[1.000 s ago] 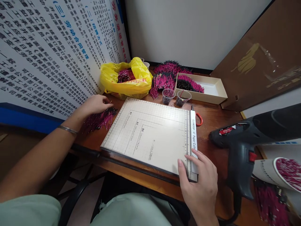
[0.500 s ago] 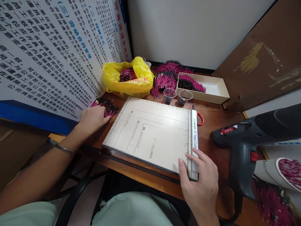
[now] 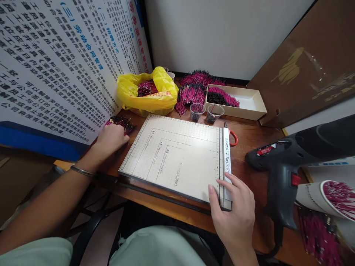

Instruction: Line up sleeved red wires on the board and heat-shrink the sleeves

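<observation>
My left hand (image 3: pixel 113 137) reaches down onto a small pile of magenta wires with black ends (image 3: pixel 126 124), beside the printed panel. Its fingers are bent and their tips hidden behind the back of the hand; whether they grip any wires cannot be seen. The thumb points right, towards the cutter. My right hand (image 3: pixel 235 207) rests on the near right corner of a cream paper cutter (image 3: pixel 172 155), fingers apart and holding nothing. Its thumb lies on the board and its fingers reach over the white rail (image 3: pixel 226 155).
Behind the cutter are a yellow bag (image 3: pixel 149 103) of wires, a wire heap (image 3: pixel 194 92), two clear cups (image 3: pixel 215 114) and a cardboard box (image 3: pixel 249 112). Red-handled scissors (image 3: pixel 233 138), a black heat gun (image 3: pixel 280 177) and a paper cup (image 3: pixel 310 195) stand right.
The whole view has shifted slightly left. My left hand stays at the wire pile, its wrist turned a little and its fingers less visible. My right hand keeps its place on the cutter.
</observation>
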{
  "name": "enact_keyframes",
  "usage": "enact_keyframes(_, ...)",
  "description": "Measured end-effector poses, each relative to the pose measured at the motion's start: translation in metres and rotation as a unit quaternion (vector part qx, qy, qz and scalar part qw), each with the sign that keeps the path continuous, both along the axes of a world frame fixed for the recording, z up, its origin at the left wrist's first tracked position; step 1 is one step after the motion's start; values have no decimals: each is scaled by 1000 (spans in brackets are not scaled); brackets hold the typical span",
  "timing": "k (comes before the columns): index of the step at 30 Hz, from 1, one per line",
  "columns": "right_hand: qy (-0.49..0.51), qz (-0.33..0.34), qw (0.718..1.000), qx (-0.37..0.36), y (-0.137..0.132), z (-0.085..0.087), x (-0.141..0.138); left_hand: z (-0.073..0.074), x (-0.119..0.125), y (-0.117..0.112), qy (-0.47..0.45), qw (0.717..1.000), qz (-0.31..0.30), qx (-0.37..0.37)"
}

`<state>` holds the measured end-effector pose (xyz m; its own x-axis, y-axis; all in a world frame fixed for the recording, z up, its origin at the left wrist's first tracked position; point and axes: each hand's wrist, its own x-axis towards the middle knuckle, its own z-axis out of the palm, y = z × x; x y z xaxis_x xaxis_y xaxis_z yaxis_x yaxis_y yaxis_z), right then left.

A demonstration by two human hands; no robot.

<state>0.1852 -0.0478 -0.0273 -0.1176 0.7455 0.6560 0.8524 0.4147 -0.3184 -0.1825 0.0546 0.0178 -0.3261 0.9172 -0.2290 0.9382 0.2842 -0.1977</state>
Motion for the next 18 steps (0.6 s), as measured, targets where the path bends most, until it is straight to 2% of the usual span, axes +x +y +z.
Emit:
enact_keyframes(3,0,0,1000,0,0,0,0,11,-7,-1,-5,1000,26,-5)
enact_keyframes(8,0,6,1000,-1,0,0,-1,29,-14,-6,-56,998,30,-12)
enact_keyframes(18,6,10,1000,-9,0,0,-1,30,-23,-9,-114,993,32,28)
